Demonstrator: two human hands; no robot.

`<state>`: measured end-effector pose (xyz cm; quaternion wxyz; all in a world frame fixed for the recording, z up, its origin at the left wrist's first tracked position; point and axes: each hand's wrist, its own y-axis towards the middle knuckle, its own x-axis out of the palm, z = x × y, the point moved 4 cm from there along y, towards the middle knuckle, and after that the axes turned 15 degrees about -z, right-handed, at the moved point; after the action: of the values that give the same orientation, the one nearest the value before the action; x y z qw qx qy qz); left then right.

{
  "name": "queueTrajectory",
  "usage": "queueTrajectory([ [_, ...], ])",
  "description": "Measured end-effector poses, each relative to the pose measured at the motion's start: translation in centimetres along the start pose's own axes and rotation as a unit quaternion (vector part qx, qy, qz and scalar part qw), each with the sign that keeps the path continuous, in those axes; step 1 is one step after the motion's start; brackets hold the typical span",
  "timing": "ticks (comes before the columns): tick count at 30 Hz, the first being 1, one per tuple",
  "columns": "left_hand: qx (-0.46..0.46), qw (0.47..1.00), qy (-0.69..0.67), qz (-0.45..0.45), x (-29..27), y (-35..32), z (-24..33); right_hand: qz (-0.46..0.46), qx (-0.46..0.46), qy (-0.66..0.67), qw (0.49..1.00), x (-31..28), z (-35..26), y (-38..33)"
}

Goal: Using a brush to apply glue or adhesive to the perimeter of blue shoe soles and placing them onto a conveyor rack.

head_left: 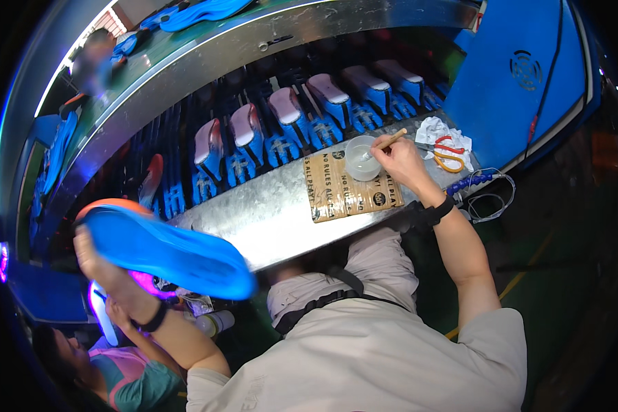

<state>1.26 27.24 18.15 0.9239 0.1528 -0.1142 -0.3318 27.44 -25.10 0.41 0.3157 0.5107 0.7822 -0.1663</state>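
Observation:
My left hand (97,261) is closed around one end of a blue shoe sole (178,257) with an orange edge. The sole is raised off the bench at the left and slightly blurred. Between the fingers of my right hand (399,163) is a brush (393,139) with a wooden handle. Its lower end is inside a clear plastic cup (355,152), whose contents I cannot make out. Under the cup lies a printed piece of brown cardboard (328,200). Right of that hand, scissors (449,162) with red and orange handles lie on crumpled white paper (438,130).
Behind the metal bench (254,230), a row of shoe uppers with pinkish undersides (247,123) sits on blue holders. A blue machine panel (522,75) stands right, near a blue jointed hose (470,182). One person (127,374) is low at left; another (95,62) is beyond the upper conveyor.

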Motion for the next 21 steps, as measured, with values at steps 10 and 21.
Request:
queueTrajectory([
  [10,-0.323,0.769,-0.465,-0.296,11.3,-20.9,-12.9,-0.021,-0.038,0.249,0.967,0.1,-2.5,-2.8],
  [21,-0.35,0.763,-0.343,-0.42,10.9,-23.2,-13.1,-0.161,-0.148,0.351,0.91,6.6,-11.8,-5.1],
])
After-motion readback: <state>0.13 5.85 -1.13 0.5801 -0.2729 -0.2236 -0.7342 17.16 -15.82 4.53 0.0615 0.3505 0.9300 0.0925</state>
